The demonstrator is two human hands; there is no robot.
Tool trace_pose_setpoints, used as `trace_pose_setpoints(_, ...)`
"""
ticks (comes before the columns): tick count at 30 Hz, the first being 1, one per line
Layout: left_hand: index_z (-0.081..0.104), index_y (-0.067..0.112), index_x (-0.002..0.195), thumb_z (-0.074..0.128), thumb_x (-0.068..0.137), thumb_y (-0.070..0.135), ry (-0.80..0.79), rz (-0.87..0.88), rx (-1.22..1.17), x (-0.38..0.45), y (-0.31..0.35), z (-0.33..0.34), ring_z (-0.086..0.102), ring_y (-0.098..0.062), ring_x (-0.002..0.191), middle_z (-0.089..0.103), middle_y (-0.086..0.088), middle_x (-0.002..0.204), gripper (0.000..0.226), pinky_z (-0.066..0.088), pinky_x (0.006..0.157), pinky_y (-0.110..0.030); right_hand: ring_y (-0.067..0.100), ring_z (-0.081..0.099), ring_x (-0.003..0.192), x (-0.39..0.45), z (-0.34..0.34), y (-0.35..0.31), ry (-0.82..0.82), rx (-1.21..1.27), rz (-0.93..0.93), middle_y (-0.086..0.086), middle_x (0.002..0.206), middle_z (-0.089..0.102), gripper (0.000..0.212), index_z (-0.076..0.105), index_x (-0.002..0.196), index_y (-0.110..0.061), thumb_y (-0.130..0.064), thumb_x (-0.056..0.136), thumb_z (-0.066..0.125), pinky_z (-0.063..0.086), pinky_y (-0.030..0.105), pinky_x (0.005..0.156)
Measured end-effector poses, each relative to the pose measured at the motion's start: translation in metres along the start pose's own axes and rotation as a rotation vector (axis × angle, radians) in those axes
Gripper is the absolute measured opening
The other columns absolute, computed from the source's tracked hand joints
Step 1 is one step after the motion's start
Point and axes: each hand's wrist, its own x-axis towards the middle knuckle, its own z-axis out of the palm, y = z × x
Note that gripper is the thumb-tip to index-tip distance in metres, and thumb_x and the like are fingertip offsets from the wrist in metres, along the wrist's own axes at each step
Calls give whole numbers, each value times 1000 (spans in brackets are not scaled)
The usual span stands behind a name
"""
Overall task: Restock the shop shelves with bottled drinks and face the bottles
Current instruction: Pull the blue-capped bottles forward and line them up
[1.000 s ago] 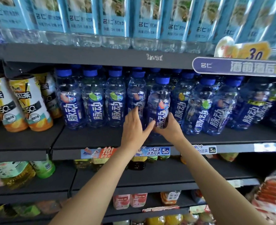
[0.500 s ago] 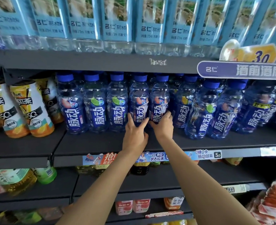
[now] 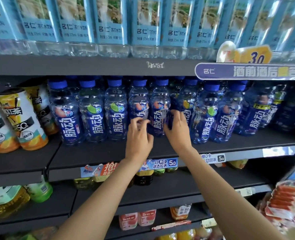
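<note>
Turning the blue bottle (image 3: 158, 116) so its label faces out, the right hand (image 3: 177, 130) grips it; the left hand (image 3: 139, 137) curls loosely beside it.

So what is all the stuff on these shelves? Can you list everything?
Water bottles: a full row, clear with light blue labels, top shelf.
Blue drink bottles: many, blue caps, middle shelf.
Tea bottles: several, yellow and white, middle shelf, far left.
Price tags: several, on the shelf edges.
Pink cartons: two, lowest shelf.
Left hand: at a blue bottle.
Right hand: on the blue bottle in the middle.
</note>
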Motion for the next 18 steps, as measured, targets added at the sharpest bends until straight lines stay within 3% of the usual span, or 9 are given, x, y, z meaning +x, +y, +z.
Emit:
trace_pose_setpoints(3, 54, 3, 117, 57, 79, -3, 8, 58, -51, 6, 21, 14, 50, -29, 112, 45, -13, 120, 38, 46, 93, -38, 30, 41, 107, 3, -31, 8, 389, -94, -148, 22, 120, 48, 45, 46, 120, 1, -5, 78, 61, 39, 39, 89)
trace_pose_setpoints(6, 50, 5, 121, 54, 84, 1, -24, 81, -65, 11, 44, 29, 50, -27, 113, 45, -12, 122, 37, 44, 92, -35, 40, 43, 111, 13, -63, 32, 518, -94, 43, 26, 127, 43, 60, 44, 127, 4, -15, 76, 70, 35, 41, 90)
trace_pose_setpoints(11, 32, 6, 138, 53, 92, 15, -71, -95, -106, 33, 83, 63, 41, -26, 126, 38, -13, 139, 51, 39, 97, -31, 29, 32, 133, 20, -82, 78, -1, -66, 203, 15, 144, 34, 91, 13, 146, -4, -42, 82, 66, 38, 37, 97)
trace_pose_setpoints(14, 16, 3, 145, 54, 93, 21, -142, -264, -112, 52, 103, 83, 30, -26, 137, 27, -14, 150, 67, 28, 106, -31, 27, 39, 130, 25, -84, 90, -66, -53, 142, 13, 143, 37, 90, 15, 144, -4, -47, 82, 64, 44, 35, 90)
trace_pose_setpoints(18, 10, 5, 147, 55, 92, 12, -155, -434, -82, 69, 112, 102, 32, -29, 136, 27, -16, 151, 71, 30, 105, -38, 27, 46, 124, 30, -93, 100, -146, -60, 65, 12, 145, 36, 90, 13, 144, -4, -50, 84, 61, 44, 32, 76)
